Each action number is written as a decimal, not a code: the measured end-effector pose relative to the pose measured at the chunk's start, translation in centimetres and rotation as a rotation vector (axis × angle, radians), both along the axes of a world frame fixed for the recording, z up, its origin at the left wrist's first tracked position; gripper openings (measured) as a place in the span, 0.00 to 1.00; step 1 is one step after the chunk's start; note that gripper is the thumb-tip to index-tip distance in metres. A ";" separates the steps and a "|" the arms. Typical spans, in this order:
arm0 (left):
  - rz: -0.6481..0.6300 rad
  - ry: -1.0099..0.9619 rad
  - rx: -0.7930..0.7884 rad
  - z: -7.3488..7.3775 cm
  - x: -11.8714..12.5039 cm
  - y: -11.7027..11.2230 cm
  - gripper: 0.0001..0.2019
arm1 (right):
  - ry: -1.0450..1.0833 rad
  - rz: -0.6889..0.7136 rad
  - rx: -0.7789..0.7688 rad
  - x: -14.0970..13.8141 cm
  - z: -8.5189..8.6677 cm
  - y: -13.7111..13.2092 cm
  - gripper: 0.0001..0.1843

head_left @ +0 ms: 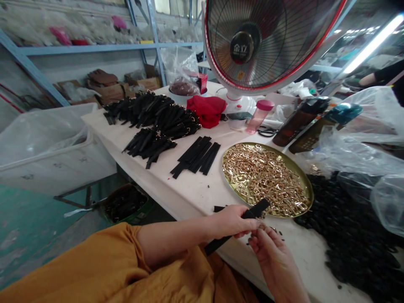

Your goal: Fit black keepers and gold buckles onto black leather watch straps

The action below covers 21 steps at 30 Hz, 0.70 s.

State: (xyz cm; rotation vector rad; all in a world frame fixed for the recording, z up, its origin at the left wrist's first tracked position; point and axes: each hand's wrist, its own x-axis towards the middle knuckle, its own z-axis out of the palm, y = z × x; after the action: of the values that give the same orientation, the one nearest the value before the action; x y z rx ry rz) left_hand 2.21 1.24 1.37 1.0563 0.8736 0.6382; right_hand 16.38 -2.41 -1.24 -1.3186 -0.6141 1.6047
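My left hand (232, 221) is closed around a long black strap (256, 209) that runs from below the table edge up toward the gold tray. Just under it, my right hand (268, 244) has its fingers pinched together at the strap's middle; whatever small part it holds is hidden. A round gold tray (232, 182) heaped with several small gold metal buckles (268, 176) lies right behind both hands. Flat black strips (197, 155) lie in a neat row to the tray's left.
Piles of finished black straps (151, 113) cover the table's far left, a heap of black pieces (347, 219) the right. A big fan (265, 42), red cloth (206, 110), pink bottle (259, 115), dark bottles (298, 122) and plastic bags (362, 155) stand behind. A white bin (47, 147) sits left.
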 end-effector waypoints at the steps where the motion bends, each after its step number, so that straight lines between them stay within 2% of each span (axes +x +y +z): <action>1: -0.009 0.033 -0.002 0.0 -0.1 -0.1 0.07 | -0.034 0.017 0.023 -0.2 -0.1 -0.4 0.17; 5: -0.085 0.130 0.023 -0.1 -0.6 -0.5 0.07 | -0.287 0.021 0.200 0.2 -0.1 -0.8 0.22; 8: -0.126 0.159 0.060 -0.3 -0.7 -0.5 0.10 | -0.376 -0.007 0.210 0.9 -0.1 -0.8 0.18; 10: -0.139 0.189 0.072 -0.4 -0.9 -0.6 0.14 | -0.262 -0.088 0.126 1.3 -0.3 -0.7 0.16; 12: -0.151 0.270 0.111 -0.4 -1.3 -0.8 0.17 | -0.049 -0.179 0.020 1.8 -0.8 -0.7 0.18; 15: -0.207 0.472 0.298 -0.4 -1.9 -1.2 0.15 | 0.165 -0.215 -0.061 2.1 -1.7 -0.7 0.18; 18: -0.279 0.669 0.501 -0.3 -1.9 -1.4 0.15 | 0.204 -0.202 -0.096 1.5 -2.1 -1.0 0.18; 21: -0.322 0.755 0.576 -0.2 -1.3 -1.4 0.16 | 0.157 -0.199 -0.122 0.3 -1.9 -1.5 0.17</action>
State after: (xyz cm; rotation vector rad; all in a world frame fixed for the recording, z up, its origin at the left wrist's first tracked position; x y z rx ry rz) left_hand 0.94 -0.16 1.18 1.9851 1.1521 0.1963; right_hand 16.67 -3.90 -3.13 -1.2841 -0.2831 1.5823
